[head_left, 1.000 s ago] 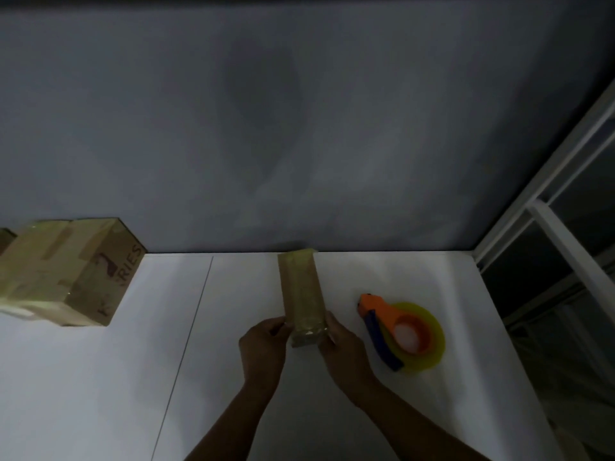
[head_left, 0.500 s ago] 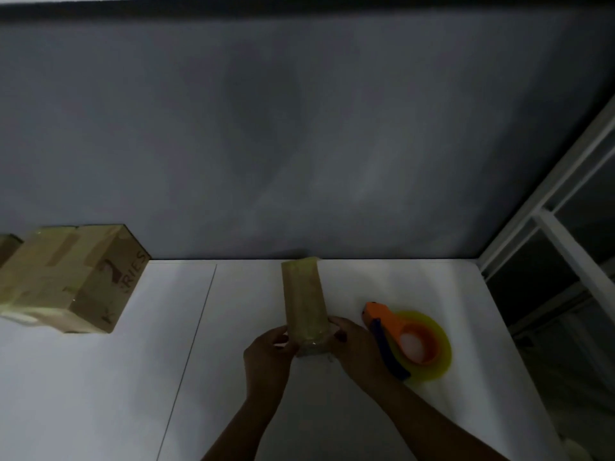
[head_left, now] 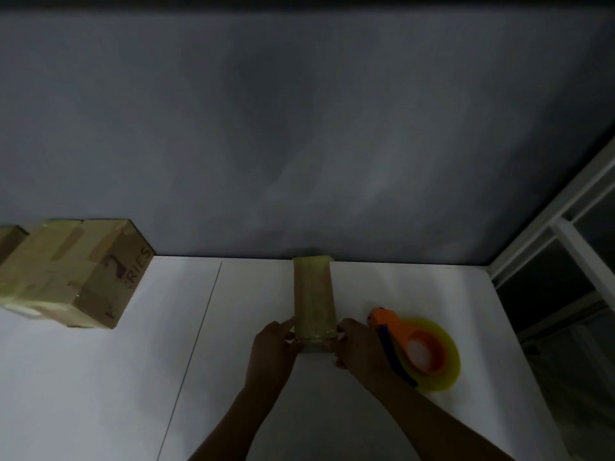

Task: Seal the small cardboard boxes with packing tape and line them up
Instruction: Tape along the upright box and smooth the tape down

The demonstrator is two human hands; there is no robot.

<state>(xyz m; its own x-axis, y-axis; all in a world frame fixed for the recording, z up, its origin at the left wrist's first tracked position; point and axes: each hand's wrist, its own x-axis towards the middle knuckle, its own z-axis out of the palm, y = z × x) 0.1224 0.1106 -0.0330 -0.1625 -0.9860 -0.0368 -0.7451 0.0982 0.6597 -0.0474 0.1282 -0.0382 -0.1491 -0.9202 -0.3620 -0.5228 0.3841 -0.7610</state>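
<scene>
2 hands grip the narrow cardboard box (head_left: 312, 294) at its near end.
It lies mid-table (head_left: 100, 394), long axis pointing at the wall; left hand (head_left: 273, 347) and right hand (head_left: 361, 347) curl round opposite sides. The tape dispenser (head_left: 416, 347) sits just right; the taped boxes (head_left: 73, 274) stand well apart, leftward, nearer the left hand.

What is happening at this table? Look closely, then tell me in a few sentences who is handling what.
A person is working at a white table. The left hand and right hand both grip a narrow box by the end nearest them. Its top has a yellowish sheen, probably tape. The tape dispenser lies on the table just right of the right hand, untouched. Larger taped boxes sit at the far left.
</scene>
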